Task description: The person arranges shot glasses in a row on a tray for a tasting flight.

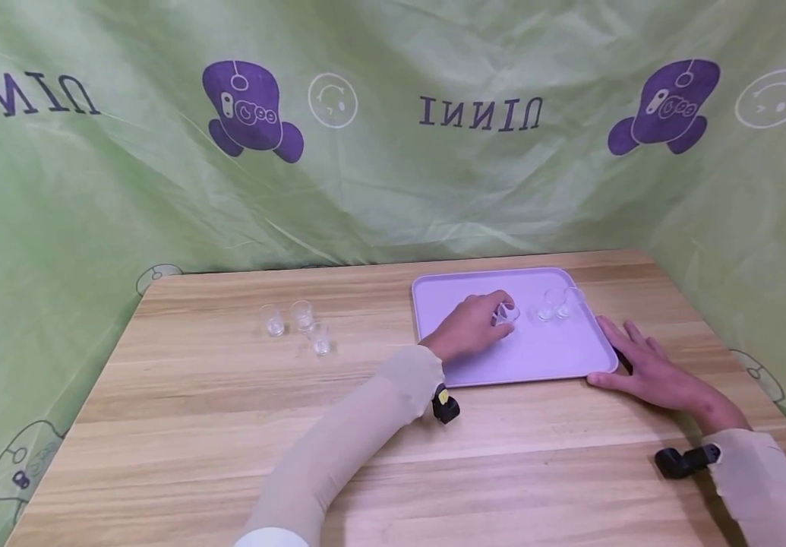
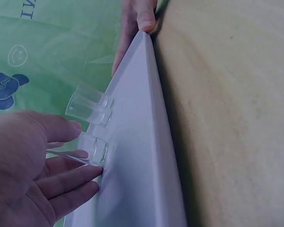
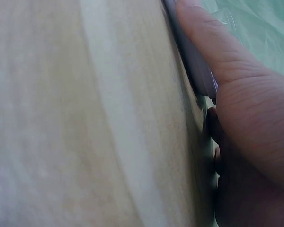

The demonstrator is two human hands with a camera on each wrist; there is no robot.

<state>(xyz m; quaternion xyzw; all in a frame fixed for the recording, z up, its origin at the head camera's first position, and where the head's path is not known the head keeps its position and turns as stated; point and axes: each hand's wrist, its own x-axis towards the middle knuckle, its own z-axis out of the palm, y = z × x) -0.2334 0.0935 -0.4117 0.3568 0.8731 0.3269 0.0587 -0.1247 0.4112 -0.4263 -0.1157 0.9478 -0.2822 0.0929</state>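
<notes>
On the lilac tray [image 1: 475, 366], my left hand [image 1: 469, 325] has its thumb and fingers curled round a small clear shot glass [image 2: 93, 149]. In the left wrist view this glass stands with its base at the tray surface, and part of it is hidden by the fingers. Two more shot glasses [image 1: 557, 305] stand close together on the tray, to the right of the left hand. My right hand [image 1: 652, 372] rests at the tray's near right corner. Its fingers are spread along the right edge, and the thumb [image 3: 213, 38] touches the near corner.
Three clear shot glasses [image 1: 302, 315] stand in a loose group on the wooden table [image 1: 228, 425], left of the tray. A green printed curtain [image 1: 379, 190] hangs behind the table and along both sides.
</notes>
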